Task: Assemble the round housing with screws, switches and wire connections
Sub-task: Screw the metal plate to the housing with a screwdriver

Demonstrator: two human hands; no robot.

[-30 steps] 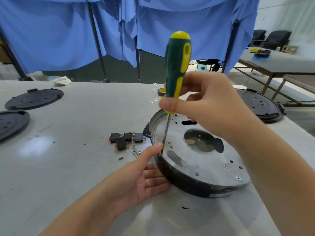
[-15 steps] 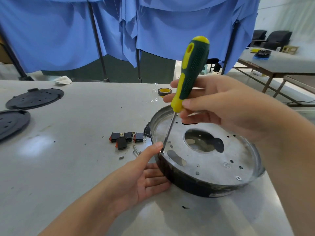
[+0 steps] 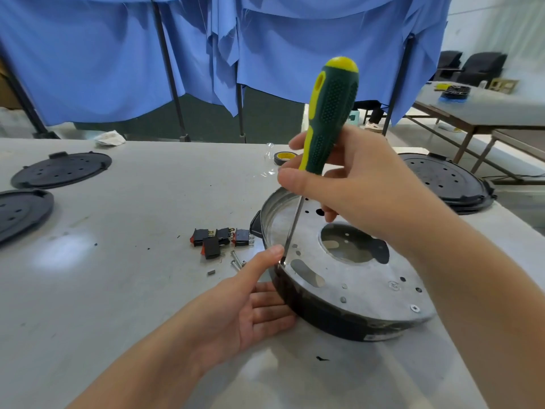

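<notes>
Spreading across most of the view, the grey table [image 3: 141,202] carries our work, with blue curtains [image 3: 88,60] hung behind it. The round housing [image 3: 348,278] sits near the table's right edge, a black-walled drum topped by a silver metal plate with a large centre opening, small holes and one screw [image 3: 415,307] seated near its close rim. Black round covers lie well apart from it: two at far left [image 3: 62,169], another at far right [image 3: 445,181].

Since half a second ago, the green-and-yellow screwdriver [image 3: 330,116] has swung from a rightward lean to nearly upright, its tip staying at the plate's left edge. Our right hand [image 3: 354,184] pinches the handle's lower end between thumb and curled fingers. Our left hand [image 3: 250,308] has not shifted: palm up, fingers straight against the housing's wall, thumb raised to the rim beside the tip.

Left of the housing lie four black rocker switches [image 3: 219,239] with red ends, bunched together. Just beside them are loose screws [image 3: 236,261]. A roll of tape [image 3: 283,157] rests farther back.
</notes>
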